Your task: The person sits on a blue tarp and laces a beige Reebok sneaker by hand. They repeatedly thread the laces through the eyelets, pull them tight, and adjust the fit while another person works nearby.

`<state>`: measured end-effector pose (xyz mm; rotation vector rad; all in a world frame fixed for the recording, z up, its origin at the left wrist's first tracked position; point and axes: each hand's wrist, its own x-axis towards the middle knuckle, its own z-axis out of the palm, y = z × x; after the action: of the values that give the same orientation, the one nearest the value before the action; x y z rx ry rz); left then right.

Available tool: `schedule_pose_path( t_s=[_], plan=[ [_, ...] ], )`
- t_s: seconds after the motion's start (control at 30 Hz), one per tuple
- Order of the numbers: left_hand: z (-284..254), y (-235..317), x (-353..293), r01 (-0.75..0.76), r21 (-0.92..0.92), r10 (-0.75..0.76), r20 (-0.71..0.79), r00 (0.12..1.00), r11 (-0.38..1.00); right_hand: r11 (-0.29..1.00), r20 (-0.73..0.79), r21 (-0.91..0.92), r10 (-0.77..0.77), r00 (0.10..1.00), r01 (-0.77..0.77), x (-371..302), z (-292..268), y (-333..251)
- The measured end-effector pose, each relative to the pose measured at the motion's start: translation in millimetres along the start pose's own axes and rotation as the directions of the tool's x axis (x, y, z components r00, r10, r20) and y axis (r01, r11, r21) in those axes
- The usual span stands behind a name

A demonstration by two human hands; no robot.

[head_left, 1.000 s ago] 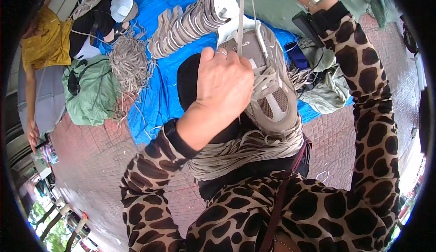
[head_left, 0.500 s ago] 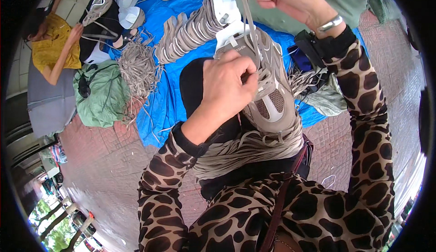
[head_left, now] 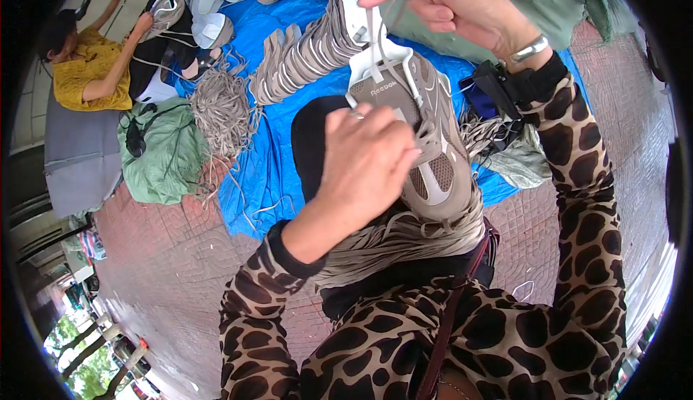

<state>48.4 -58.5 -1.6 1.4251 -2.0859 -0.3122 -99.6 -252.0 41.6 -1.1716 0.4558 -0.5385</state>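
A grey-beige sneaker upper (head_left: 451, 162) with mesh panels lies toe toward me above my lap. My left hand (head_left: 368, 158) is closed over its left side, by the lacing, with the fingertips partly hidden. A pale shoelace (head_left: 374, 36) rises from the upper past its tongue (head_left: 386, 86). Higher up, my right hand (head_left: 451, 7) pinches that lace between curled fingers. Across my lap, below the toe, lies a thick bundle of loose laces (head_left: 390, 245).
A row of nested shoe uppers (head_left: 307, 57) rests on a blue tarp (head_left: 253, 183). Left of it are a heap of laces (head_left: 220, 108) and a green sack (head_left: 162, 155). A co-worker in a yellow top (head_left: 94, 72) handles another upper. A big green bundle (head_left: 520, 3) lies at far right.
The upper has shifted slightly right and toward me, showing more of its tongue. My left hand has turned over its side. My right hand has moved slightly left. The co-worker has one arm stretched outward.
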Motion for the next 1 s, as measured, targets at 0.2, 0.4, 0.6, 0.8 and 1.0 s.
schedule_pose_path(
  t_s=[0.2, 0.4, 0.6, 0.8, 1.0],
  plan=[
    [-19, -21, -2, 0.040, 0.105, -0.075, 0.363, 0.929, 0.994, 0.998, 0.001, 0.042, 0.042, 0.999, -0.042, 8, -1, 9],
    [-24, -54, -7, 0.046, 0.028, -0.052, 0.244, 0.968, 0.999, 1.000, -0.028, 0.005, 0.017, 0.999, -0.016, 20, -27, -1],
    [-8, -40, 3, 0.000, 0.026, -0.003, 0.109, 0.994, 1.000, 0.997, -0.072, 0.052, -0.046, 0.996, 0.050, 42, -49, -5],
    [5, -30, 28, -0.138, 0.101, 0.109, 0.247, 0.963, 0.985, 0.999, -0.121, -0.002, -0.049, 0.991, 0.049, 35, -43, 1],
    [3, -26, 34, 0.145, -0.023, -0.126, 0.370, 0.920, 0.989, 0.996, -0.091, 0.010, -0.092, 0.992, 0.093, 28, -39, -3]
  ],
)
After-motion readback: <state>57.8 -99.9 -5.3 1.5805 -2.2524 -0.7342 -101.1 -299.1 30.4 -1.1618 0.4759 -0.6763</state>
